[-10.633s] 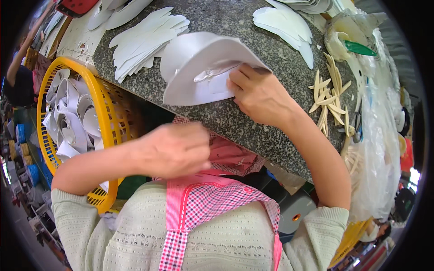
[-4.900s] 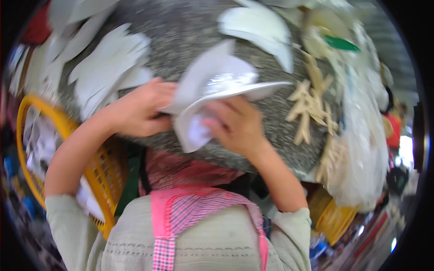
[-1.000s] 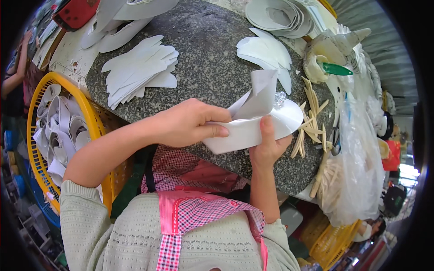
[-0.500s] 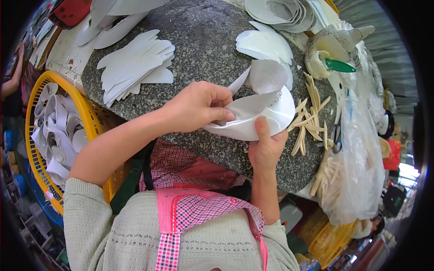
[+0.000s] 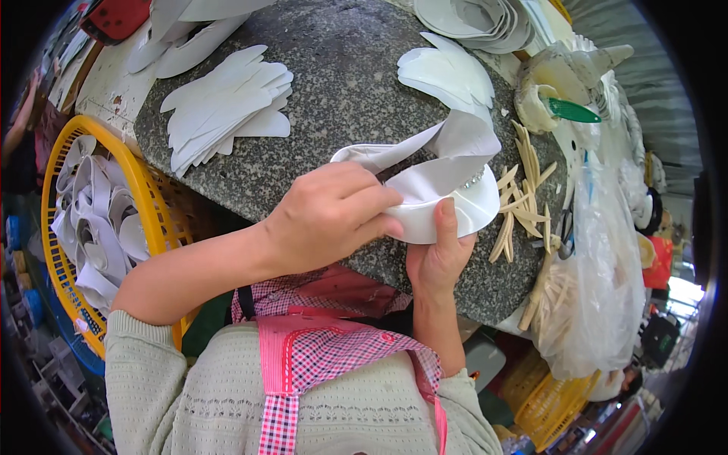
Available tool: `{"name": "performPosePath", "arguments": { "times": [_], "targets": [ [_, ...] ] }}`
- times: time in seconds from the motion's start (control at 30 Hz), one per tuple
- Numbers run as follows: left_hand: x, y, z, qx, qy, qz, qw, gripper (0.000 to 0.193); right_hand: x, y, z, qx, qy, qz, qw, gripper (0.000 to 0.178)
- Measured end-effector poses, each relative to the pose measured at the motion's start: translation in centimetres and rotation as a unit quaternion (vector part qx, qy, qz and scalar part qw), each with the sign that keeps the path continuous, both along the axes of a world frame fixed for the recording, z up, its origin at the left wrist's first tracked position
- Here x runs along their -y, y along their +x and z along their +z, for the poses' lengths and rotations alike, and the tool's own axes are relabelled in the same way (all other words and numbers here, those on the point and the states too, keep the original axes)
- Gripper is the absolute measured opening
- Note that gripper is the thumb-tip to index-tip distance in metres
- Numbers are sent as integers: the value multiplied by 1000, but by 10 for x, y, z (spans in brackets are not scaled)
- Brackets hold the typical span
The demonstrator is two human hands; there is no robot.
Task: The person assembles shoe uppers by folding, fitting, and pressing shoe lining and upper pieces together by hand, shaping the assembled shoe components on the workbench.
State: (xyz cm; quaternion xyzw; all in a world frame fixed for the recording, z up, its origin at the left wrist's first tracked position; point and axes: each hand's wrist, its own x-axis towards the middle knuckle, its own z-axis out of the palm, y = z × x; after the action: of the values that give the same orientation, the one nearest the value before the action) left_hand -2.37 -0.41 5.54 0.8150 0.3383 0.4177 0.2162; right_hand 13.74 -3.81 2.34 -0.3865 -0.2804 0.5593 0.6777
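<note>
A glossy white shoe upper point(image 5: 428, 184) with a row of sparkling stones is held over the near part of the speckled stone slab point(image 5: 326, 76). My right hand point(image 5: 440, 262) grips its rounded end from below, thumb pressed on the top. With bent fingers, my left hand point(image 5: 330, 208) pinches the upper's near edge; the fingertips are partly hidden. The upper's grey-white strap stands up in a loop behind both hands. Beyond it lie a fanned stack of white cut pieces point(image 5: 227, 106) on the left and a smaller white stack point(image 5: 446, 74) on the right.
At left stands a yellow basket point(image 5: 142, 171) full of white uppers. Beige pointed strips point(image 5: 523, 205) lie right of my hands, with a clear plastic bag point(image 5: 607, 258) beyond. A crusted tub point(image 5: 535, 95) with a green-handled tool point(image 5: 574, 111) sits at far right.
The upper has turned, its strap loop now spread out to the left. My left hand has shifted its grip along the near edge, knuckles up; my right hand still holds the rounded end.
</note>
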Motion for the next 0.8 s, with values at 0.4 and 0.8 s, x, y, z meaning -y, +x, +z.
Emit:
{"name": "performPosePath", "arguments": {
  "times": [0.4,0.8],
  "targets": [
    [-14,-5,-3,-94,-85,-85,988,24,-6,21,12,-31,-46,12,998,42],
    [-17,8,14,-17,-362,-106,926,12,-5,6,7,131,153,-92,975,36]
  ]
}}
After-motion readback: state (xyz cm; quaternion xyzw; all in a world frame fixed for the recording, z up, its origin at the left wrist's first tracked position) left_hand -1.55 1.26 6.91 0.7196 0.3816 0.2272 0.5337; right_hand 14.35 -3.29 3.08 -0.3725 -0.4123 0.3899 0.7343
